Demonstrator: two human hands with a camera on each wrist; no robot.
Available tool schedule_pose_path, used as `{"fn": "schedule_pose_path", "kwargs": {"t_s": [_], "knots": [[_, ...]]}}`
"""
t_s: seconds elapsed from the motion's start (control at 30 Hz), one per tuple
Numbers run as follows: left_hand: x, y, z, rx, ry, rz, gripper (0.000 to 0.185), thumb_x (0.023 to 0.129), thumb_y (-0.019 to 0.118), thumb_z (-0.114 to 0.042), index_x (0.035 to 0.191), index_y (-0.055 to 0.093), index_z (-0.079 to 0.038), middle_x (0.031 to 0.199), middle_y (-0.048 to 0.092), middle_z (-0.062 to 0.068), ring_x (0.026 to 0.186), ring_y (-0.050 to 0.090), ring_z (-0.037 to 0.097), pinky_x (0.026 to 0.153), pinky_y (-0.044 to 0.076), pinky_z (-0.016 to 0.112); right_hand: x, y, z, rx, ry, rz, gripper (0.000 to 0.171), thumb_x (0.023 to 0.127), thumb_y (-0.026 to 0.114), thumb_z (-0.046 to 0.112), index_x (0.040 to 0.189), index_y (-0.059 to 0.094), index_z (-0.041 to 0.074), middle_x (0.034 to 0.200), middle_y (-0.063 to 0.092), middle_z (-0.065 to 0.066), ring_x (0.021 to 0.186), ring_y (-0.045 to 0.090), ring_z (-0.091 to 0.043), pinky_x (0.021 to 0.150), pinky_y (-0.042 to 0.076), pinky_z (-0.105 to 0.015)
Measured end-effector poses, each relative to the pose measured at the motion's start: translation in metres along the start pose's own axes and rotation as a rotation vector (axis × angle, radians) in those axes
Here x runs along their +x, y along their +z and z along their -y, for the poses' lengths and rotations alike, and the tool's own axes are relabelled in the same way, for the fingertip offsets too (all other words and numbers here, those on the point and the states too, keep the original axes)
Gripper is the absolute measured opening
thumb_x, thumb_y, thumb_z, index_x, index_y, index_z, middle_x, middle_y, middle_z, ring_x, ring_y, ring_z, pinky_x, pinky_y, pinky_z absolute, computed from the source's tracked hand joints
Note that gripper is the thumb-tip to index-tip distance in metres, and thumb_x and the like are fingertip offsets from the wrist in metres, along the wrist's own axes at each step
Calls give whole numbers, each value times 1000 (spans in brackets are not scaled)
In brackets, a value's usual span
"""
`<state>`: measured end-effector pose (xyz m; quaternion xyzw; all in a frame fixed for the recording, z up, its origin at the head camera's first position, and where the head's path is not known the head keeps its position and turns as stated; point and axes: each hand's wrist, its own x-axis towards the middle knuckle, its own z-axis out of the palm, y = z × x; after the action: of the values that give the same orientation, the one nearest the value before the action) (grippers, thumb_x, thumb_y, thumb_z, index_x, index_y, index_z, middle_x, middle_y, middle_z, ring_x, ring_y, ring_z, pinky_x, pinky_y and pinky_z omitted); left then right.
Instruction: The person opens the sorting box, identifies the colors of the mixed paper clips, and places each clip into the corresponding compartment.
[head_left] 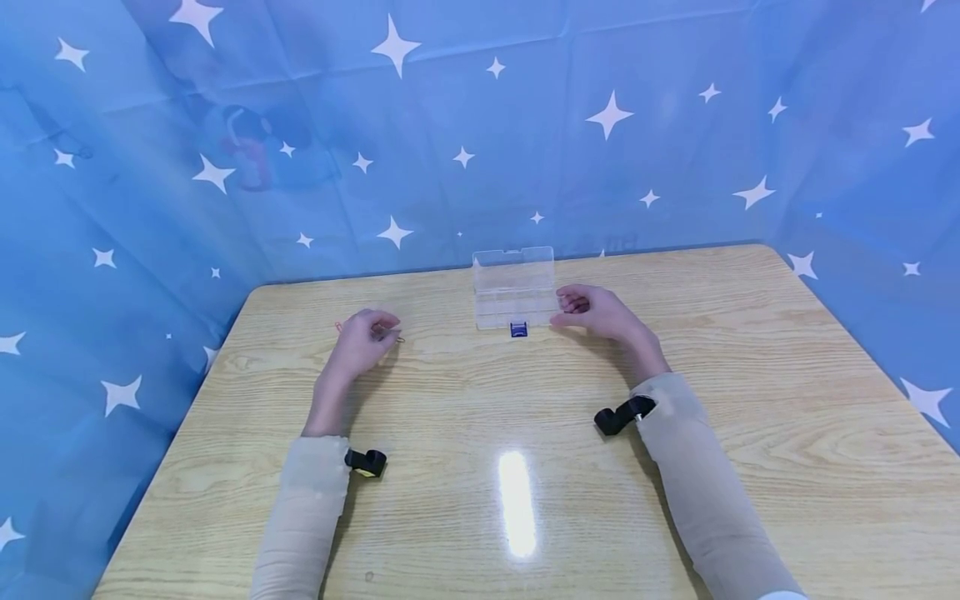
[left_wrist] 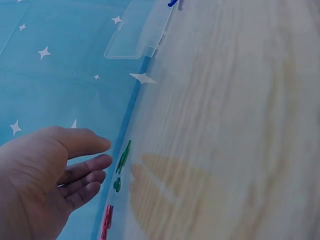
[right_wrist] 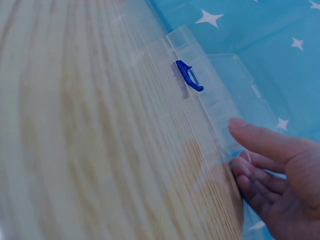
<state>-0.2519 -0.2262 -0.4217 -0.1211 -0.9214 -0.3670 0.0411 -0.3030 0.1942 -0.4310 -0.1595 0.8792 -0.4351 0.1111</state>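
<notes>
My left hand [head_left: 362, 340] hovers low at the table's back left, thumb and fingers apart with nothing between them. Close to its fingertips in the left wrist view lie green paper clips [left_wrist: 123, 159], with red paper clips [left_wrist: 106, 222] nearer the wrist. The hand mostly hides these clips in the head view. At the back centre stands a clear plastic compartment box [head_left: 514, 304], its lid [head_left: 513, 268] raised and a blue latch [head_left: 518, 329] at the front. My right hand [head_left: 596, 312] is at the box's right end, thumb by the front corner and fingers loosely bent at the side.
The wooden table [head_left: 450, 417] ends at the back against a blue curtain [head_left: 450, 108] with white stars. Black wrist cameras [head_left: 366, 462] sit on both sleeves. A bright light reflection [head_left: 517, 504] shows on the tabletop near the front.
</notes>
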Motion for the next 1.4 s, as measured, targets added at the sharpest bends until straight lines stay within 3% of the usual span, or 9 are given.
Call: {"fn": "schedule_pose_path", "kwargs": {"t_s": [0.17,0.43,0.73,0.83,0.97,1.2,1.4], "knots": [[-1,-2,4,60,14,29,23,94,66,-1,115,69,8,115,62,26,106,60,40,92,50,52,0,1,1,-5,2,0,70,93,76,30,147,46,-2,127,59,-18,117,55,-31,105,43,-46],[1,-2,10,152,61,48,11,93,70,-2,102,74,4,103,66,20,99,58,35,87,49,49,0,1,1,-10,7,-10,68,93,76,29,145,47,-3,124,59,-18,114,55,-31,103,45,-45],[0,-2,10,135,17,87,9,95,69,-3,99,74,3,99,63,18,91,57,30,81,48,47,0,2,0,-7,2,-14,68,92,76,29,145,47,-3,125,59,-19,114,56,-31,102,45,-45],[0,-3,10,121,8,96,10,95,68,-4,99,73,4,98,65,17,87,58,29,90,46,49,0,2,0,-7,0,-14,68,92,76,29,145,47,-3,125,59,-19,114,55,-31,103,44,-45],[1,-3,10,103,-6,100,12,96,66,-4,101,73,3,93,68,15,82,60,26,91,46,48,0,2,0,-12,-5,-11,70,92,76,30,146,46,-3,126,59,-19,115,55,-31,104,44,-45],[-1,-5,6,79,-25,94,14,99,62,-7,104,72,2,88,68,11,72,58,20,74,47,37,1,2,0,-10,-3,-12,70,92,77,30,146,47,-2,126,59,-19,115,56,-31,104,44,-46],[-2,-5,1,49,-39,65,15,99,62,-8,105,72,2,90,69,12,75,60,21,75,49,38,1,2,-1,-10,3,-15,70,92,76,32,146,47,-3,126,59,-19,115,55,-31,103,44,-45]]}}
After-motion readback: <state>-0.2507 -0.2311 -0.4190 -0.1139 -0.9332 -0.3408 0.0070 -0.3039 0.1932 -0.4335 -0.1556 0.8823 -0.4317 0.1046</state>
